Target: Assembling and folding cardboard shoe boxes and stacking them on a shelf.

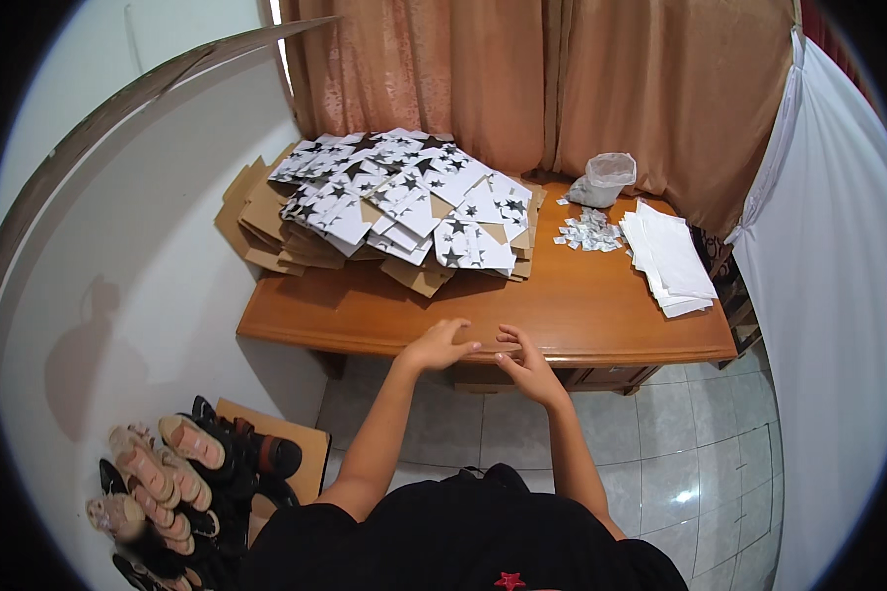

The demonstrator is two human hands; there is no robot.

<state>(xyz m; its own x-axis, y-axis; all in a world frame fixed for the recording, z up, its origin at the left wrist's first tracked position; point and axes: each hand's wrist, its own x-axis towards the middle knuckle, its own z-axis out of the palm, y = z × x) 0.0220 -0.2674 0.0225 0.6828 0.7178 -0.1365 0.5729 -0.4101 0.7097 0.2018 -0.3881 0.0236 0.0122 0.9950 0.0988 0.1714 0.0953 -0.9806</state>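
Both hands sat at the near edge of the wooden table (581, 315), at six o'clock on its top: my left hand (439, 347) lay flat and open, palm down on the wood, and my right hand (525, 362) hovered just beside it, fingers loosely curled and gripping nothing. Up at eleven o'clock sprawled the heap of flattened star-print boxes (404, 202), white faces up over brown card, too many and too overlapped for me to count, fanned out as if to be taken one by one. At one o'clock I had one clear plastic bag (603, 179), a scatter of small white packets (588, 231) below it, uncountable at that size, and one stack of white sheets (670, 261) at two o'clock. Down at my seven o'clock, sandals (163, 473) were bunched on the floor.
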